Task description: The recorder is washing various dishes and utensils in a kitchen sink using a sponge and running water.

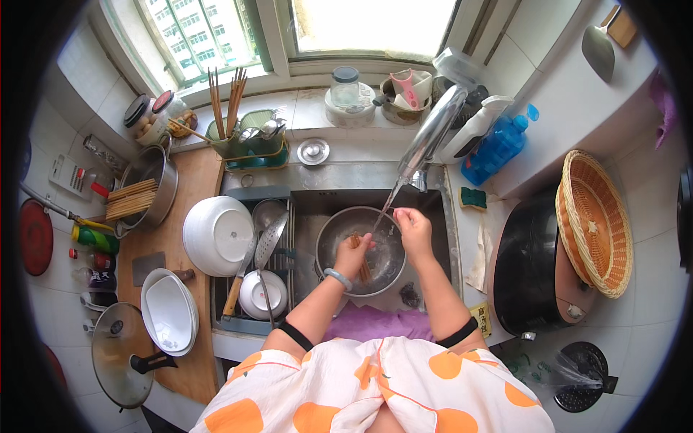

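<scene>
Over a round metal basin in the sink, my left hand is closed around a small bundle of brown chopsticks pointing down into it. My right hand hovers by the basin's far right rim, thumb and fingertips pinched together; whether something thin is between them cannot be made out. Water runs from the chrome faucet between my hands into the basin. Behind my wrists a purple cloth lies along the sink's near edge, and a dark mesh scrubber sits right of the basin.
Left of the basin, a dish rack holds white bowls, a skimmer and a cleaver-like knife. A green utensil holder stands behind. To the right are a sponge, blue bottle and black appliance bearing wicker baskets.
</scene>
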A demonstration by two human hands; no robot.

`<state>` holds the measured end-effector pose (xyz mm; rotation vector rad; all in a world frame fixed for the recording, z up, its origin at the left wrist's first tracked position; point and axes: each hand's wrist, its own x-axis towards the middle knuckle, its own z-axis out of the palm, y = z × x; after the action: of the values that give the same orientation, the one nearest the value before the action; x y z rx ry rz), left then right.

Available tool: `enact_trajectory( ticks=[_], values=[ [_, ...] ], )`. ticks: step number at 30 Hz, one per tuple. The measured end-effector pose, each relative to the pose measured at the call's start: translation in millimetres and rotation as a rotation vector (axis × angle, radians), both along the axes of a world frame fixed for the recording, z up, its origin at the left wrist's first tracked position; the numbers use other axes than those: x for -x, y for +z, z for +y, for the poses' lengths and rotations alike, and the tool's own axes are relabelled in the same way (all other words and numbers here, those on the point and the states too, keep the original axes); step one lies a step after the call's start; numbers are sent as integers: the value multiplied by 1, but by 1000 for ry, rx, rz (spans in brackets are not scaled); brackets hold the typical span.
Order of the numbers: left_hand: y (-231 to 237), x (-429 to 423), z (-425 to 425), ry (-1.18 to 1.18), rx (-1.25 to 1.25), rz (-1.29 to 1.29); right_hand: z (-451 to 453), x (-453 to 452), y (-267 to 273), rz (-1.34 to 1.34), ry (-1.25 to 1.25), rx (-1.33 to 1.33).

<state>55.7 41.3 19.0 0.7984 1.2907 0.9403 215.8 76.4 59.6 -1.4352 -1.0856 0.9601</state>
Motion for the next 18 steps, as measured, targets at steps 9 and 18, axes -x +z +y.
enact_trajectory(
  ticks=[9,18],
  values=[
    [7,17,-43,-104,45,-74,56,-15,46,71,248,157],
    [124,42,-69,-90,-552,166,-34,-33,43,27,334,274]
  ],
)
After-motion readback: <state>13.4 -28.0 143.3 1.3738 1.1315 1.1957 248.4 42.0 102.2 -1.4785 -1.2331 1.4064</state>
